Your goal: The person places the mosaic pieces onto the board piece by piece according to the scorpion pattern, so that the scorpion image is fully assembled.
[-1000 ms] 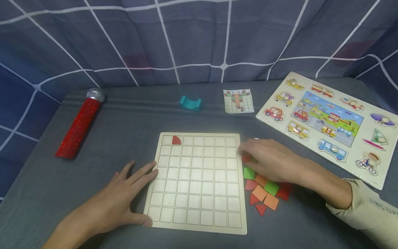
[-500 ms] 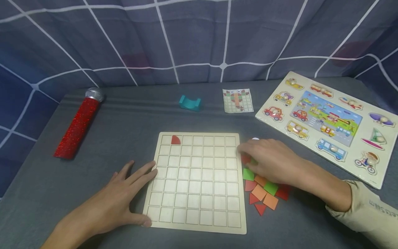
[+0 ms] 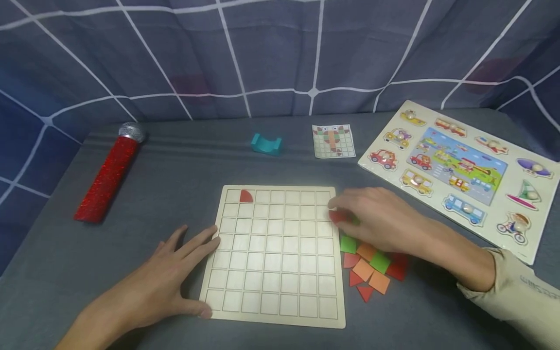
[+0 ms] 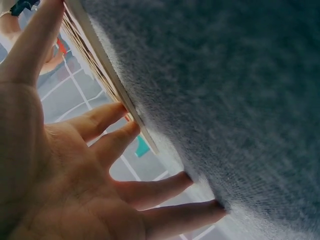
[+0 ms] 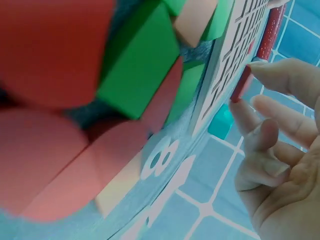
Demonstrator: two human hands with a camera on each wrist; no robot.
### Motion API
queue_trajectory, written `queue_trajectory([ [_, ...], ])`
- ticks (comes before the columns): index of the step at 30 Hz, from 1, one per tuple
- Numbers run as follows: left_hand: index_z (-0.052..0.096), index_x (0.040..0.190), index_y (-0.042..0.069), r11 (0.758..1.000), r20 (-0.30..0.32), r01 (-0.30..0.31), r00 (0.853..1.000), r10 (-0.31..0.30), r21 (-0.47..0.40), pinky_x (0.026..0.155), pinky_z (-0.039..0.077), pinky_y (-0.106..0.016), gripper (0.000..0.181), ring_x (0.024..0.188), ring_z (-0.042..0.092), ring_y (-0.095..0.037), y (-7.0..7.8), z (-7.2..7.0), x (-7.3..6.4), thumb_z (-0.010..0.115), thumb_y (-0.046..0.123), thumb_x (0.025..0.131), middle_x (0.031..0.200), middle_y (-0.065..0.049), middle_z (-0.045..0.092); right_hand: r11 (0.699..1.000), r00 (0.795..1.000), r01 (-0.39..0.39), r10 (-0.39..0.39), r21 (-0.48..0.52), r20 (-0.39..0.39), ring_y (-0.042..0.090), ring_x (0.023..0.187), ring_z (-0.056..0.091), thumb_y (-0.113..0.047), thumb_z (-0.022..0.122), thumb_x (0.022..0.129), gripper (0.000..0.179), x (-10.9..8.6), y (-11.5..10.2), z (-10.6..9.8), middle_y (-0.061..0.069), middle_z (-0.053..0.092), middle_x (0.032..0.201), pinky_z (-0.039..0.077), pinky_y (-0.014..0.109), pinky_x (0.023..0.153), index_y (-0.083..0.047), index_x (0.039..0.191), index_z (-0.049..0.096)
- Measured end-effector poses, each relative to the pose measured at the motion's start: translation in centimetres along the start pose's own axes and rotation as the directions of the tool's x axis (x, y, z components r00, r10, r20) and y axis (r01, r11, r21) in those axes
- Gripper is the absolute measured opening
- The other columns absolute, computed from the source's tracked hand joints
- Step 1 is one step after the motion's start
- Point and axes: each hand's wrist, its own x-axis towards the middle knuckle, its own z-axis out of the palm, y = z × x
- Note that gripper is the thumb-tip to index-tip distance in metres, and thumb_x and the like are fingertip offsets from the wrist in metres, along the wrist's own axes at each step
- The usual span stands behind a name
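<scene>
A wooden grid board (image 3: 275, 253) lies on the grey table, with a red quarter-circle piece (image 3: 246, 196) in its top row. My left hand (image 3: 153, 282) is spread at the board's left side, thumb and two fingers touching the edge. Between thumb and a fingertip, my right hand (image 3: 376, 214) pinches a red piece (image 5: 242, 84) at the board's right edge; its full shape is hard to tell. Below that hand lies a pile of loose pieces, including a green square (image 3: 348, 244), an orange square (image 3: 378, 282) and a red triangle (image 3: 365, 293). The hand hides part of the pile.
A small pattern card (image 3: 334, 141) and a teal plastic piece (image 3: 266, 145) lie behind the board. To the right is a vehicle peg puzzle (image 3: 459, 170). A red glittery toy microphone (image 3: 109, 175) lies at the left. A checked curtain (image 3: 262, 53) hangs behind the table.
My right hand has lifted slightly from the pile and shifted left to the board's edge, bringing the red piece with it. The left hand keeps its place on the board.
</scene>
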Motion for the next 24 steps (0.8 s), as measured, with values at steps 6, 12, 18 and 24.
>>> queue_trajectory([
  [6, 0.041, 0.151, 0.022, 1.0, -0.003, 0.006, 1.0, -0.006, 0.0, 0.092, 0.028, -0.08, 0.115, 0.139, 0.021, -0.054, 0.0, 0.0, 0.0, 0.066, 0.082, 0.057, 0.161, 0.004, 0.025, 0.996, 0.997, 0.076, -0.077, 0.046, 0.018, 0.008, 0.07, 0.05, -0.011, 0.072, 0.084, 0.013, 2.3, -1.3, 0.6, -0.009, 0.057, 0.081, 0.045, 0.027, 0.064, -0.015, 0.096, 0.072],
  [12, 0.041, 0.151, 0.022, 1.0, -0.003, 0.017, 1.0, -0.018, -0.006, 0.092, 0.027, -0.08, 0.115, 0.139, 0.021, -0.054, 0.1, 0.1, 0.1, 0.068, 0.081, 0.055, 0.161, 0.004, 0.025, 0.983, 0.985, 0.17, -0.172, 0.073, 0.026, 0.011, 0.065, 0.046, -0.008, 0.067, 0.084, 0.011, 6.0, -2.6, 1.6, -0.007, 0.05, 0.071, 0.041, 0.029, 0.061, -0.017, 0.079, 0.065],
  [18, 0.042, 0.15, 0.022, 1.0, -0.003, 0.018, 1.0, -0.019, -0.011, 0.091, 0.028, -0.081, 0.114, 0.138, 0.021, -0.055, 0.1, 0.0, 0.1, 0.068, 0.082, 0.056, 0.161, 0.003, 0.025, 0.975, 0.98, 0.183, -0.192, 0.128, 0.058, 0.012, 0.072, 0.048, -0.011, 0.065, 0.088, 0.006, 9.6, -5.0, 2.5, -0.005, 0.055, 0.076, 0.043, 0.03, 0.068, -0.015, 0.084, 0.067],
  [24, 0.041, 0.151, 0.023, 1.0, -0.004, 0.012, 1.0, -0.012, -0.012, 0.092, 0.027, -0.08, 0.114, 0.138, 0.021, -0.054, 0.0, 0.0, 0.0, 0.071, 0.079, 0.057, 0.161, 0.004, 0.025, 0.972, 0.975, 0.199, -0.209, 0.127, 0.079, 0.01, 0.07, 0.052, -0.011, 0.065, 0.089, 0.009, 12.3, -7.3, 3.3, -0.006, 0.055, 0.071, 0.044, 0.026, 0.064, -0.016, 0.082, 0.062],
])
